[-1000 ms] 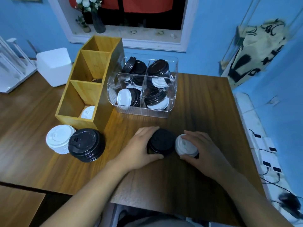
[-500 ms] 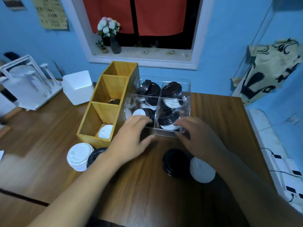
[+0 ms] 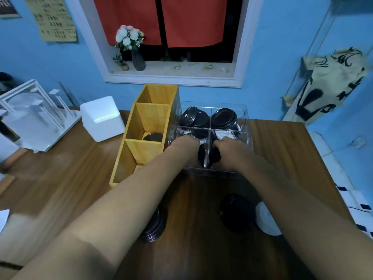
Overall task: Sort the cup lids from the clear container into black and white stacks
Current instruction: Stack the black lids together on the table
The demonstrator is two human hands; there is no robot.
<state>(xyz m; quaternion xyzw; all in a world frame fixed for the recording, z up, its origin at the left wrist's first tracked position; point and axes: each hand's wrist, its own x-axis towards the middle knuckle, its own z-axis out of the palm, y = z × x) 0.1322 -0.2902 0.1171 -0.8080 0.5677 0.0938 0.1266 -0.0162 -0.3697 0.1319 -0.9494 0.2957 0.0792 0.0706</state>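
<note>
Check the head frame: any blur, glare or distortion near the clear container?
Head view: dim bluish light; forearms motion-blurred; wide-angle bends the window frame; faint glare on the clear container walls; left hand and right hand grips unreadable.

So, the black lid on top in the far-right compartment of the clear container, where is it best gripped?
By its rim, at opposite edges, coming from above. The black lid lies top up, slightly tilted, inside the clear container. Its round rim is exposed, while the walls and the divider would likely block a sideways approach.
</note>
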